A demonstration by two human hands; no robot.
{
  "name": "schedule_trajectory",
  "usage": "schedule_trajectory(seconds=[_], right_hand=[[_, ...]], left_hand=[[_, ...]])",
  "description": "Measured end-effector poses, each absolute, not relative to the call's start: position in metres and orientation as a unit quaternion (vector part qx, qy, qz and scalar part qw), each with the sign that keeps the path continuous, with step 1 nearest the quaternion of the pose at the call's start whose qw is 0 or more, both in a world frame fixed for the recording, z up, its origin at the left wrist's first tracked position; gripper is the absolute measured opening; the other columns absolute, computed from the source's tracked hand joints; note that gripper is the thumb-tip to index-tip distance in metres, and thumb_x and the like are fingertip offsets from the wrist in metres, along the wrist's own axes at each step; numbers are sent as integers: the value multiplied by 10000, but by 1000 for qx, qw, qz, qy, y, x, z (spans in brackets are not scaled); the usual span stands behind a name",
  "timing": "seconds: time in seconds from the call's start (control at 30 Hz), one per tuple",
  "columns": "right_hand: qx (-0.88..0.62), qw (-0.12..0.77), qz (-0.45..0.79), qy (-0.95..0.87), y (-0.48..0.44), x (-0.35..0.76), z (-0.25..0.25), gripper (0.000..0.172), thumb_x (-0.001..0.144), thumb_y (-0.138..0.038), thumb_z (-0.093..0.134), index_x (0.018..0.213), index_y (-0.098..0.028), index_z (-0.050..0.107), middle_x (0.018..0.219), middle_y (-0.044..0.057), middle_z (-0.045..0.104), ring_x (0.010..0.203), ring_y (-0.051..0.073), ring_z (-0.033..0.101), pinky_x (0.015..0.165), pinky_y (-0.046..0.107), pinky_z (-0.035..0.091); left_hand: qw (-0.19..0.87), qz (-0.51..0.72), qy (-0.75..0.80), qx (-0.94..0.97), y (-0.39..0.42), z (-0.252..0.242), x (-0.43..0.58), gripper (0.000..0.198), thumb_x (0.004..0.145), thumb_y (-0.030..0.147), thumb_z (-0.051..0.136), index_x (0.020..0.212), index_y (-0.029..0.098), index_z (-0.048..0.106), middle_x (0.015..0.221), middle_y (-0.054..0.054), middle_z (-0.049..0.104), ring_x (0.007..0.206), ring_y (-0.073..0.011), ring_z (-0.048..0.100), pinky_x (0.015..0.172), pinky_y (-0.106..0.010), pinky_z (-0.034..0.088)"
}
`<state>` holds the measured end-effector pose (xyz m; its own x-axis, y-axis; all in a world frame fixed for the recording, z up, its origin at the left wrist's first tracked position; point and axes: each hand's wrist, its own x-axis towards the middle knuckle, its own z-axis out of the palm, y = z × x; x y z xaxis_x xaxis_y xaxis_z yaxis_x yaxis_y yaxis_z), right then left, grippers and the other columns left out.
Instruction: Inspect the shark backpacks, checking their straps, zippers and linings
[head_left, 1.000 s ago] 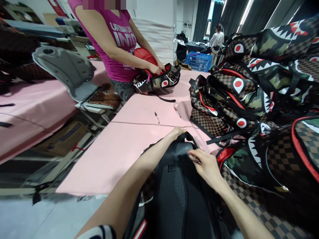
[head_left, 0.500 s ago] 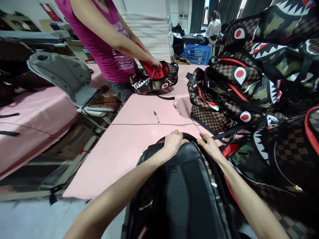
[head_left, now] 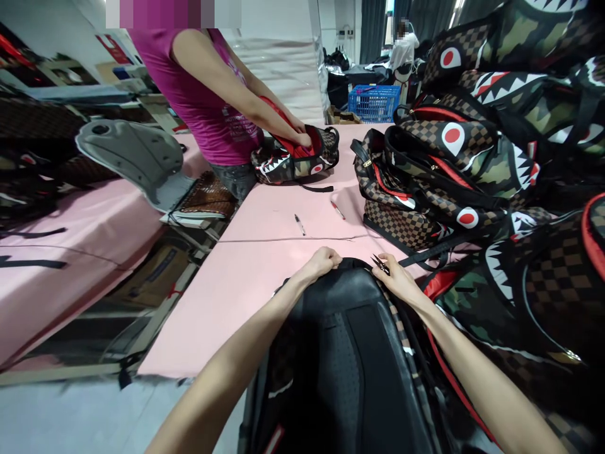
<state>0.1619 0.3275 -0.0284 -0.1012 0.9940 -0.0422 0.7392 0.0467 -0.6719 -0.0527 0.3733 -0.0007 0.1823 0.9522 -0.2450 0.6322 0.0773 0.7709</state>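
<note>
A black backpack (head_left: 331, 353) with checkered side panels stands in front of me, its padded back facing me. At its top left edge my left hand (head_left: 325, 261) is closed, fingers curled over the rim; the fingertips are partly hidden behind it. My right hand (head_left: 394, 277) is at the top right edge of the same backpack. Small thread snips (head_left: 380, 264) are held in that hand, blades pointing up and left, while its thumb and fingers touch the bag's edge.
A pink-covered table (head_left: 255, 271) carries a black-and-white pen (head_left: 299, 224) and a red pen (head_left: 338, 210). Shark-faced backpacks (head_left: 454, 139) are piled on the right. Across the table, a co-worker in magenta (head_left: 198, 94) reaches into another backpack (head_left: 293, 167). A grey chair (head_left: 137, 154) stands left.
My left hand has shifted left along the backpack's top edge, uncovering more of the rim. The right hand stays near its corner. The co-worker's hands have gone deeper into the other bag.
</note>
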Motion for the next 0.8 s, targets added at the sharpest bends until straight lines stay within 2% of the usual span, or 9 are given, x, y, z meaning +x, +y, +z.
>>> schedule_trajectory(seconds=[0.13,0.3,0.43,0.53,0.7,0.8], right_hand=[[-619,224,251,-710,332,162,-23,287,845,-356,466,1083,-202,512,947,50,661,857,211,616,701,293,421],[-608,254,245,-711,338,161,-21,308,813,-371,538,1087,-237,584,987,21,675,881,205,618,736,293,433],[-588,231,192,-751,339,157,-14,351,819,-412,551,1142,-283,595,1008,19,676,914,207,613,754,290,424],[-560,211,144,-788,341,152,-8,372,837,-385,534,1183,-249,561,979,46,671,904,210,604,722,279,408],[-549,211,99,-803,347,146,-10,209,819,-324,568,993,-219,618,818,41,636,774,183,581,655,256,367],[-539,219,105,-807,353,145,-15,176,827,-324,558,953,-227,632,795,36,610,752,169,560,659,250,363]], left_hand=[[513,285,588,557,373,-11,-65,196,764,228,495,593,137,521,564,-5,547,537,-95,526,602,-225,440],[588,360,565,453,376,-10,-62,198,710,280,599,610,123,531,596,-20,564,577,-93,560,661,-252,481],[613,387,549,415,375,-3,-56,173,705,255,617,621,121,549,629,-19,580,661,-100,586,721,-252,475],[622,393,536,415,369,-1,-52,147,676,236,654,634,113,585,686,-31,617,676,-94,575,737,-234,455],[615,410,539,404,366,-3,-50,176,695,279,639,646,117,592,733,-42,622,716,-102,570,755,-231,440],[611,407,547,402,368,-4,-49,198,692,304,640,651,116,592,738,-43,620,734,-110,575,775,-242,436]])
